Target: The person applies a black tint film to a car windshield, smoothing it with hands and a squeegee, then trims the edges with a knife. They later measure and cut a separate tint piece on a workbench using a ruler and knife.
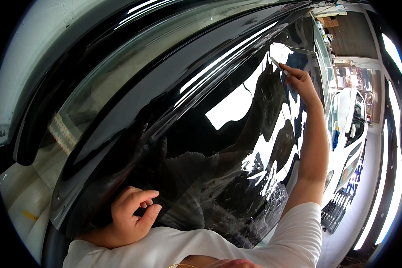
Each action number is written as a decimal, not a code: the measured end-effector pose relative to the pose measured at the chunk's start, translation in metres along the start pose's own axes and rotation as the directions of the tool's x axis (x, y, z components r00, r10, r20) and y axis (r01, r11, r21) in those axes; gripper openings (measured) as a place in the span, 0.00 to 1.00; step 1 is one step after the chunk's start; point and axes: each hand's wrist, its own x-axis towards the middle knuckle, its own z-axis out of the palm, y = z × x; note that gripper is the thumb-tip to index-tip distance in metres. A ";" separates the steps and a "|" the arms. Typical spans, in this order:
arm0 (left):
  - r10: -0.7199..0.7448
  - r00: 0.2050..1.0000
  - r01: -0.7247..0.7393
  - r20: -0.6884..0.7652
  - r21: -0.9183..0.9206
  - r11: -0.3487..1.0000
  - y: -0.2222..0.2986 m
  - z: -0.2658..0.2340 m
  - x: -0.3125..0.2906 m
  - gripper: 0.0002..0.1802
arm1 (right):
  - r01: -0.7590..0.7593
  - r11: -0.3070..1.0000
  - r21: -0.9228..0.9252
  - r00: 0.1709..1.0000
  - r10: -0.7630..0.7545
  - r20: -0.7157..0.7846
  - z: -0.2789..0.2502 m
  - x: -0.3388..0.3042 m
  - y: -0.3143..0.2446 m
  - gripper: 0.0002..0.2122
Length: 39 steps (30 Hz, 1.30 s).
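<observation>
A large, glossy dark sheet (196, 183) lies over a black car panel (120, 120), wrinkled and hazy near my body, with bright light reflected in it farther off. My right hand (299, 82), arm stretched far forward, pinches a thin flat scraper (276, 64). The scraper's far end is at the sheet, beside a bright patch of reflection. Close to me, at the near left edge of the sheet, is my left hand (134, 215). Its thumb and index finger are apart and the other fingers are curled, with nothing visible between them.
Curved car glass (107, 85) and black trim run along the left. Beyond my right arm stands a white car (346, 111), with a row of dark-handled tools (337, 207) near it. Long bright lights (382, 178) line the far right. Shelves with boxes (328, 21) are at the far end.
</observation>
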 end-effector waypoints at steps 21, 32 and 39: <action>0.038 0.999 -0.037 -0.023 0.031 0.999 -0.001 0.002 0.004 0.13 | 0.093 0.984 -0.153 0.993 -0.103 -0.061 0.018 -0.090 0.032 0.23; 0.066 0.995 -0.060 -0.070 0.081 0.995 -0.002 0.010 0.003 0.10 | 0.221 0.827 -0.517 0.930 -0.338 -0.144 0.032 -0.112 0.017 0.24; 0.122 0.986 -0.100 -0.111 0.183 0.978 -0.005 0.016 0.003 0.08 | 0.189 0.781 -0.595 0.896 -0.386 -0.222 0.049 -0.117 0.022 0.24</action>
